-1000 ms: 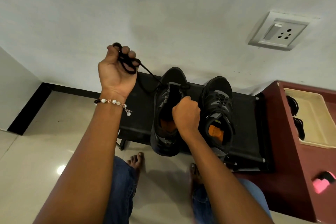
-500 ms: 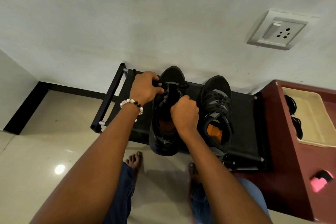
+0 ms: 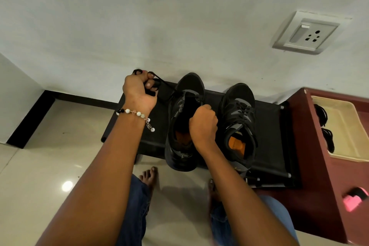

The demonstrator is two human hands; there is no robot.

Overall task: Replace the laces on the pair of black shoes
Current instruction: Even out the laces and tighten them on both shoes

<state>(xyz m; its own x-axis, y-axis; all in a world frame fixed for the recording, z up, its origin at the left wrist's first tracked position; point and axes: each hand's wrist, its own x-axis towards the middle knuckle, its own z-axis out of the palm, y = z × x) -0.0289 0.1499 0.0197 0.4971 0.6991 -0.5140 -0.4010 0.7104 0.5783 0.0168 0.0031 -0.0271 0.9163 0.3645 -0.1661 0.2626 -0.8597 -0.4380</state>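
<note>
Left hand (image 3: 139, 91) pulled back from left shoe (image 3: 182, 124), gripping black lace (image 3: 165, 86) taut; right hand (image 3: 203, 124) grips shoe's tongue.

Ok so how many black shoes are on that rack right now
2. The left shoe sits mid-rack, its tongue gripped by the right hand while the left hand pulls its lace. The laced shoe stands just right of it.

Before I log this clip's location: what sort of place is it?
Probably a home entryway or hall. A low black rack holding shoes stands on a tiled floor against a plain wall with a socket; a maroon cabinet stands beside it.
</note>
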